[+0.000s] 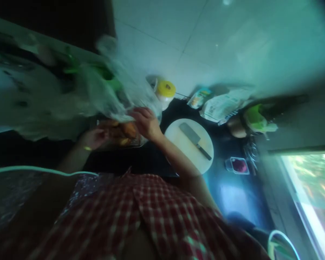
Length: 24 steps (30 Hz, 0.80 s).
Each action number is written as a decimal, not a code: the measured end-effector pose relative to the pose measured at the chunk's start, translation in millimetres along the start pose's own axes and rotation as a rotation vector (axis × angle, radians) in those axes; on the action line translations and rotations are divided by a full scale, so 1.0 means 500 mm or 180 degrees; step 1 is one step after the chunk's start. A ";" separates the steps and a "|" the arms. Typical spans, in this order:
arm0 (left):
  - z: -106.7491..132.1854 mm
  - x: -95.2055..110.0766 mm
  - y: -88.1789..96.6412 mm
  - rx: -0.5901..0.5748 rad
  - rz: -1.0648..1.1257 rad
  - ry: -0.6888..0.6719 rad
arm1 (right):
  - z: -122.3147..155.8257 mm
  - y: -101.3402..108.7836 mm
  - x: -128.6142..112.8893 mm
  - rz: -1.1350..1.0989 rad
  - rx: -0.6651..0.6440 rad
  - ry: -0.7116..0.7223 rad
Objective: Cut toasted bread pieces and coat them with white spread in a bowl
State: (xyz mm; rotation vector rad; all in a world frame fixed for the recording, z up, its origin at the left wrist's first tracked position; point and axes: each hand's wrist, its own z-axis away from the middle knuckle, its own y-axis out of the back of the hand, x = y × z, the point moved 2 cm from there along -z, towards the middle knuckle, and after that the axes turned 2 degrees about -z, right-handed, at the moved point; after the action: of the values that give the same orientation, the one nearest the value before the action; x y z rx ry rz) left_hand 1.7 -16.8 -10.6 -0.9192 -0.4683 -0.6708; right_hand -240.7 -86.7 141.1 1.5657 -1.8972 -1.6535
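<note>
The picture is tilted and smeared by motion. My right hand (144,122) is closed on the edge of a clear plastic bag (112,97) that billows up to the left. Under it my left hand (93,138) reaches to a pile of orange-brown food (121,131) in a clear container on the dark counter; its fingers are curled at the food, but blur hides whether they grip any of it. A gold band shows at the left wrist.
A round white cutting board (178,139) with a cleaver (194,140) lies right of my right arm. A yellow-lidded jar (165,92), packets (219,104), a small tub with something red (238,165) and a window (311,187) stand further right.
</note>
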 end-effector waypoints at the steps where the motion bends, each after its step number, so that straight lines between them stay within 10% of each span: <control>1: 0.039 0.000 0.032 0.0229 0.0240 0.0115 | -0.067 -0.034 0.009 0.0101 -0.0260 0.0119; 4: 0.139 0.004 0.053 0.0367 0.0480 -0.0025 | -0.206 -0.115 0.033 0.0190 -0.0461 0.0041; 7: 0.193 0.008 -0.005 -0.0168 0.0588 -0.0352 | -0.191 -0.137 0.055 -0.0013 -0.0285 -0.0229; 13: 0.189 0.004 -0.112 -0.1069 0.0187 -0.0248 | 0.205 0.004 0.080 -0.0323 0.0451 -0.1147; 17: 0.130 0.016 -0.110 -0.0989 -0.0176 0.0014 | 0.515 0.067 -0.017 -0.0164 0.1364 -0.2655; 21: 0.048 0.025 -0.111 -0.0900 -0.0734 0.0342 | 0.708 0.013 -0.191 0.0108 0.2326 -0.4153; 24: -0.021 0.015 -0.159 -0.1210 -0.1271 0.0561 | 0.738 -0.086 -0.296 0.0104 0.2897 -0.4805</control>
State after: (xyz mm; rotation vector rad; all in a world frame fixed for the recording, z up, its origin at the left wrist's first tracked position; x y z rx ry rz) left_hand -48.2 -62.5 33.3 -1.1221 -0.3748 -1.2245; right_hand -409.8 261.4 41.0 -0.0332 -3.6551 -2.3514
